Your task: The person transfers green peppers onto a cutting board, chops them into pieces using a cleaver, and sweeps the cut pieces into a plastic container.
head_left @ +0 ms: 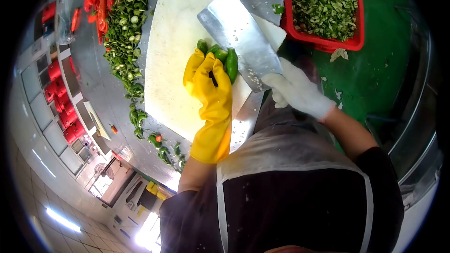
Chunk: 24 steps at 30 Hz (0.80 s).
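Note:
My left hand point(209, 82), in a yellow rubber glove, is closed over several green peppers point(231, 65) on the white cutting board point(168, 65). Their ends stick out past its fingertips, and part of them is hidden under the glove. A white knit glove covers my right hand point(297, 88), which grips a wide cleaver point(241, 35) at its near end; the handle is hidden in the fist. Small pale seeds cling to the blade. It lies slanted over the board's right side, just right of the peppers.
Sliced green peppers point(124, 42) form a long heap left of the board, with red peppers point(99, 0) at the far left. A red basket point(360, 18) of chopped greens stands at the right above a green floor point(375, 75). Loose green pieces point(161, 147) lie along the metal table point(103, 75).

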Each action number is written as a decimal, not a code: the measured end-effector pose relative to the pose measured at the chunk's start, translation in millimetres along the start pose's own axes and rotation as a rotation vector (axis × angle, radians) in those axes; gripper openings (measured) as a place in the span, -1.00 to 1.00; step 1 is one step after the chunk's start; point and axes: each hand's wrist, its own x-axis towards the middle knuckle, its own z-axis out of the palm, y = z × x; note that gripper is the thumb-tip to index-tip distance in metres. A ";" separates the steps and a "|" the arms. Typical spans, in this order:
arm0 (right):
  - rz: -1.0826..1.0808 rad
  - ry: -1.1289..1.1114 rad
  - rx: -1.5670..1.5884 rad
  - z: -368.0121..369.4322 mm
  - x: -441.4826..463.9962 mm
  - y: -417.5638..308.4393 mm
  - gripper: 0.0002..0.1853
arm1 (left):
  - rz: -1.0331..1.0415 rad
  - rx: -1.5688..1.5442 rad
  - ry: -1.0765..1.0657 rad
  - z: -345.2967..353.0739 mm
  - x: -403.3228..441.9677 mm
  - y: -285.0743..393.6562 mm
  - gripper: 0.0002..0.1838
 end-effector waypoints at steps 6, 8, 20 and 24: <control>0.081 -0.032 -0.016 0.3 -8.1 -5.0 -0.61 | 0.114 0.009 0.001 -0.3 8.9 0.3 -0.88; 0.061 -0.004 0.010 6.1 -5.4 -5.5 -0.58 | 0.071 -0.025 -0.024 -1.6 8.0 -0.1 -0.88; 0.081 0.033 -0.256 9.7 -8.3 -49.2 -0.47 | -0.170 0.073 -0.017 -2.0 12.7 28.3 -0.36; 0.108 0.029 -0.340 11.1 -10.7 -56.9 -0.45 | -0.199 0.339 -0.274 -14.7 16.4 35.5 -0.07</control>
